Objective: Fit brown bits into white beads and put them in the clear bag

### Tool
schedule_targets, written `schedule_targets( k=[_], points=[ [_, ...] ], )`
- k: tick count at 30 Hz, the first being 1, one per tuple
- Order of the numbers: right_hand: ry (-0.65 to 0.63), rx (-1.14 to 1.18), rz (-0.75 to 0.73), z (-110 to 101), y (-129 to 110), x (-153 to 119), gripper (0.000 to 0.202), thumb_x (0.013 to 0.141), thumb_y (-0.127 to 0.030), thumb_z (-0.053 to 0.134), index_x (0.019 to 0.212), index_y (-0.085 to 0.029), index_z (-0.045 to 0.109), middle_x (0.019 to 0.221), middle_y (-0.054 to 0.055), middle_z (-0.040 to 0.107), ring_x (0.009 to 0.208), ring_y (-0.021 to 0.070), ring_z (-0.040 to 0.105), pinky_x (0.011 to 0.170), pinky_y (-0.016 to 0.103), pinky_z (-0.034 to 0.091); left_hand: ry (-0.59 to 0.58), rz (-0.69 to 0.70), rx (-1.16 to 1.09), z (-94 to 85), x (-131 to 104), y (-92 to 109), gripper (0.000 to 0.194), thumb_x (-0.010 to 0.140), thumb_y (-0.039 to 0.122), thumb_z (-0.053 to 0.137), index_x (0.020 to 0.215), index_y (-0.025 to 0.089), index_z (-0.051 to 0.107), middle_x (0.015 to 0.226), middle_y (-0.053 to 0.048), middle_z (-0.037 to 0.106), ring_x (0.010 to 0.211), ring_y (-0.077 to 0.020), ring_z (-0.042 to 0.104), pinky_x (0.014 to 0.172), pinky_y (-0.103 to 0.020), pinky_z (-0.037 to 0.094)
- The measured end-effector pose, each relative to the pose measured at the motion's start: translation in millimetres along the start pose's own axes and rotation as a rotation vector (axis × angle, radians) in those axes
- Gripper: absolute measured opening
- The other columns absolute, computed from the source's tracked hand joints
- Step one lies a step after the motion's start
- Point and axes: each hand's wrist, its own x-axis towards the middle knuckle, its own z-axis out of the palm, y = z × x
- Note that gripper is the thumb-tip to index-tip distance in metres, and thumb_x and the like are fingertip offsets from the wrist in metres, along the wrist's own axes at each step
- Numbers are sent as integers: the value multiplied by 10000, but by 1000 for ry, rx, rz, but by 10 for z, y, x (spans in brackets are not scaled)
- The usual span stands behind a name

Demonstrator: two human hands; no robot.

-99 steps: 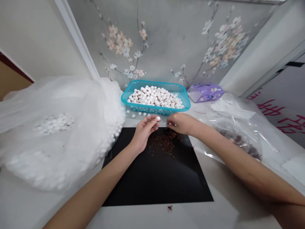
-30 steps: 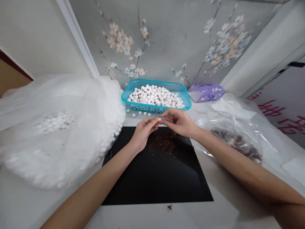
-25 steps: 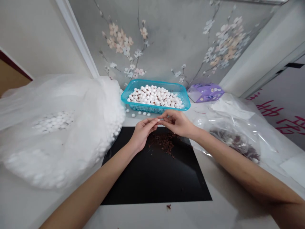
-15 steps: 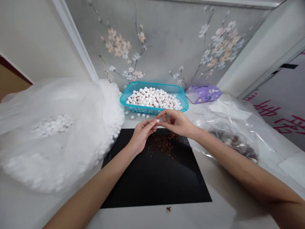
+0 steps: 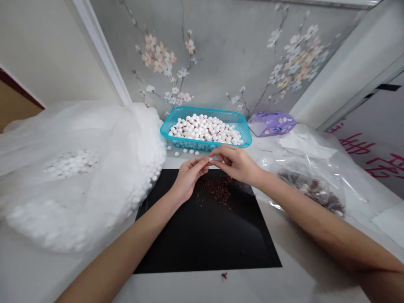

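The blue, see-through plastic basket [image 5: 164,130] is by the wall. Just in front of it, the left hand [image 5: 187,179] and the right hand [image 5: 238,165] are together at the fingertips. Both pinch one small, round white ball [image 5: 210,159]. I can't tell if a brown bit is in there too.

Lots of white balls [image 5: 206,126] sit in the basket, with brown bits in among them, so a good many look done. There looks to be a lot left. A few loose white balls [image 5: 176,154] lie in front of the basket. To its left, a big, filmy white bag [image 5: 116,202] has heaps more. Nearer than the basket, a pile of thin, dark brown bits [image 5: 217,191] lies on the flat, black mat [image 5: 202,240].

To the right of the basket is a shiny purple packet [image 5: 273,124]. Nearer and further right is a crinkly, clear plastic bag [image 5: 350,181] with dark stuff inside.
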Motion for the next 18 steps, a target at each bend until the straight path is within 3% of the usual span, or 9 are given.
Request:
schedule_targets(
  k=[6, 9, 13, 16, 18],
  points=[
    [15, 4, 3, 12, -12, 10, 123, 847, -242, 528, 939, -165, 556, 703, -20, 450, 513, 70, 404, 490, 201, 358, 20, 7, 9, 15, -5, -12, 213, 638, 308, 727, 781, 158, 678, 713, 11, 639, 624, -55, 539, 659, -190, 438],
    [184, 34, 116, -35, 38, 34, 145, 833, -279, 541, 921, -164, 555, 676, -37, 428, 445, 53, 370, 442, 200, 343, 72, 99, 155, -1, -4, -27, 313, 678, 348, 691, 930, 177, 620, 748, 6, 634, 645, -80, 558, 666, -225, 454],
    [426, -207, 184, -165, 196, 55, 168, 827, -225, 503, 948, -163, 601, 706, -4, 483, 480, 83, 411, 509, 245, 389, 107, 462, 762, -112, 29, 41, 188, 797, 312, 559, 935, 187, 588, 853, -31, 628, 798, -150, 578, 731, -291, 462],
    [437, -341, 204, -227, 298, 54, 249, 820, -162, 423, 934, -164, 645, 732, 41, 527, 582, 142, 482, 573, 292, 412, 28, 723, 1305, -216, 71, 120, 188, 834, 228, 486, 974, 180, 602, 1020, -70, 616, 992, -206, 524, 887, -363, 409],
    [420, -360, 241, -228, 309, 50, 284, 816, -152, 394, 934, -165, 651, 764, 60, 547, 616, 160, 502, 583, 305, 414, -19, 769, 1547, -261, 93, 139, 236, 838, 215, 467, 1029, 173, 599, 1118, -89, 586, 1073, -238, 478, 937, -399, 373]
  ],
)
